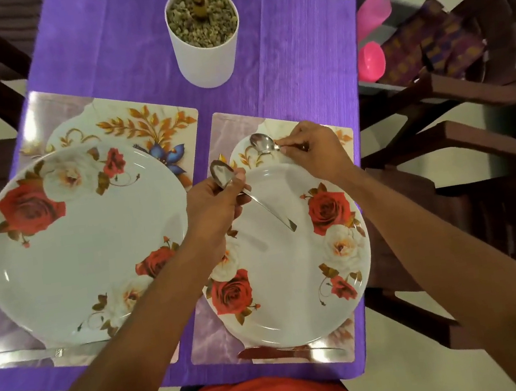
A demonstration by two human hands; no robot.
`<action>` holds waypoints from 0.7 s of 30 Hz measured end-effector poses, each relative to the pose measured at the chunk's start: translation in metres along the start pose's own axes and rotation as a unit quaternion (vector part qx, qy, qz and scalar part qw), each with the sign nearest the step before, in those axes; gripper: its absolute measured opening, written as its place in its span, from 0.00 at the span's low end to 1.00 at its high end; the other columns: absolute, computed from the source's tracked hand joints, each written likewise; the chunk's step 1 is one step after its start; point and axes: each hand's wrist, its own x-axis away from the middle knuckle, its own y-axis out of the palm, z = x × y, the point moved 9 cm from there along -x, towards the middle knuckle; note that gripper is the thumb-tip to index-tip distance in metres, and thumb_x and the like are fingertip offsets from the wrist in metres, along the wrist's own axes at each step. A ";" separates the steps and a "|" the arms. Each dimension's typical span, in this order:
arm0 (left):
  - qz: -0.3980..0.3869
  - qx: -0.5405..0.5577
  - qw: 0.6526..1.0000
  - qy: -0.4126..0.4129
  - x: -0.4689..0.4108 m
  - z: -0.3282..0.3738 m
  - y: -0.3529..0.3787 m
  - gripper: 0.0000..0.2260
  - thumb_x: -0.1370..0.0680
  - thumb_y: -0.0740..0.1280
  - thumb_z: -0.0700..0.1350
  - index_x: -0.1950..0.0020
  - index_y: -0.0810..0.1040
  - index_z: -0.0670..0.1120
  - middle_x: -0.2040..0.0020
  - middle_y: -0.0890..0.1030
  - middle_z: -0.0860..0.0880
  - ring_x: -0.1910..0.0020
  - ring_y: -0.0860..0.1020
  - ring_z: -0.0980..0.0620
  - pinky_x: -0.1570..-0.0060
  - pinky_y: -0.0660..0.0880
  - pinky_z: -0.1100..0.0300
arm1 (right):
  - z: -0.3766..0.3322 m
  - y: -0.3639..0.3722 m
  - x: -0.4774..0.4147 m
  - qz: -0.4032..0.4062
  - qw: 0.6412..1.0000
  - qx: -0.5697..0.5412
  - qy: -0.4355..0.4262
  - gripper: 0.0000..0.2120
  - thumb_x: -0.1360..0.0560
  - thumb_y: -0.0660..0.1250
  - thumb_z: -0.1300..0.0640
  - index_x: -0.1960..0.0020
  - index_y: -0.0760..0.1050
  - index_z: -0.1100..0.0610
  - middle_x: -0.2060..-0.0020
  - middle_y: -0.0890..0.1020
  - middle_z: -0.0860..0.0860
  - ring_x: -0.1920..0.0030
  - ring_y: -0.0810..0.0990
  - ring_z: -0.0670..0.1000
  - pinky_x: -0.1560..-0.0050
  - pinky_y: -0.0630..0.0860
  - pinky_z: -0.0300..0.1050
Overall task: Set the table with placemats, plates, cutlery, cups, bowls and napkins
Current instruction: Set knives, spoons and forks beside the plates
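Steel, light, stiff, probably slick: the right hand (313, 151) pinches a spoon (262, 143) by the neck, the left hand (215, 211) grips a second spoon (221, 175), bowl above its thumb

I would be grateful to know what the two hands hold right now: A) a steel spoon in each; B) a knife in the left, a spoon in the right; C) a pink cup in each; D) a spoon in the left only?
A: the left hand grips a shiny steel spoon above the right-side rose-patterned white plate, and the right hand pinches a second steel spoon by that plate's far rim.
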 end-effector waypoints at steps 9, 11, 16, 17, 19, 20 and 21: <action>0.006 0.005 1.000 -0.001 0.003 0.002 0.005 0.06 0.22 0.72 0.50 0.53 0.82 0.48 0.59 0.85 0.52 0.61 0.83 0.57 0.57 0.78 0.61 | 0.021 -0.007 0.000 -0.052 0.998 -0.025 0.030 0.10 0.24 0.74 0.57 0.43 0.85 0.56 0.59 0.80 0.43 0.57 0.77 0.44 0.56 0.74 0.37; 0.008 0.006 1.000 -0.004 0.003 0.000 0.007 0.06 0.22 0.72 0.49 0.53 0.83 0.48 0.59 0.85 0.51 0.61 0.83 0.58 0.57 0.78 0.61 | 0.026 -0.008 0.002 -0.053 0.997 -0.032 0.042 0.10 0.24 0.74 0.58 0.44 0.85 0.56 0.59 0.80 0.42 0.57 0.77 0.43 0.55 0.74 0.36; 0.006 0.017 1.000 -0.012 0.005 -0.005 0.014 0.05 0.22 0.72 0.48 0.53 0.83 0.48 0.59 0.85 0.51 0.61 0.83 0.57 0.57 0.76 0.61 | 0.029 -0.007 0.002 -0.054 0.996 -0.050 0.055 0.10 0.25 0.75 0.58 0.44 0.85 0.57 0.60 0.81 0.40 0.58 0.78 0.41 0.58 0.70 0.26; 0.005 0.020 1.000 -0.014 0.005 -0.006 0.016 0.04 0.22 0.71 0.48 0.52 0.83 0.48 0.59 0.85 0.51 0.60 0.83 0.57 0.58 0.76 0.61 | 0.030 -0.007 0.002 -0.061 0.995 -0.058 0.056 0.10 0.25 0.75 0.58 0.44 0.85 0.57 0.60 0.81 0.41 0.58 0.78 0.41 0.58 0.71 0.27; 0.005 0.022 1.000 -0.015 0.006 -0.006 0.019 0.05 0.22 0.72 0.48 0.51 0.83 0.48 0.58 0.85 0.51 0.59 0.83 0.56 0.59 0.76 0.62 | 0.030 -0.007 0.002 -0.071 0.993 -0.073 0.053 0.10 0.25 0.75 0.58 0.44 0.85 0.57 0.60 0.82 0.42 0.58 0.79 0.42 0.57 0.73 0.31; 0.008 0.020 1.000 -0.016 0.006 -0.006 0.020 0.06 0.22 0.72 0.49 0.50 0.83 0.47 0.57 0.85 0.50 0.58 0.83 0.55 0.60 0.76 0.63 | 0.031 -0.007 0.002 -0.071 0.993 -0.077 0.051 0.11 0.26 0.75 0.58 0.44 0.85 0.57 0.60 0.82 0.42 0.58 0.79 0.43 0.56 0.74 0.32; 0.012 0.015 1.000 -0.017 0.006 -0.006 0.021 0.07 0.22 0.72 0.49 0.50 0.83 0.47 0.57 0.85 0.50 0.58 0.83 0.55 0.62 0.75 0.64 | 0.032 -0.008 0.002 -0.070 0.993 -0.078 0.051 0.11 0.26 0.75 0.58 0.44 0.85 0.57 0.60 0.82 0.42 0.58 0.79 0.43 0.55 0.74 0.32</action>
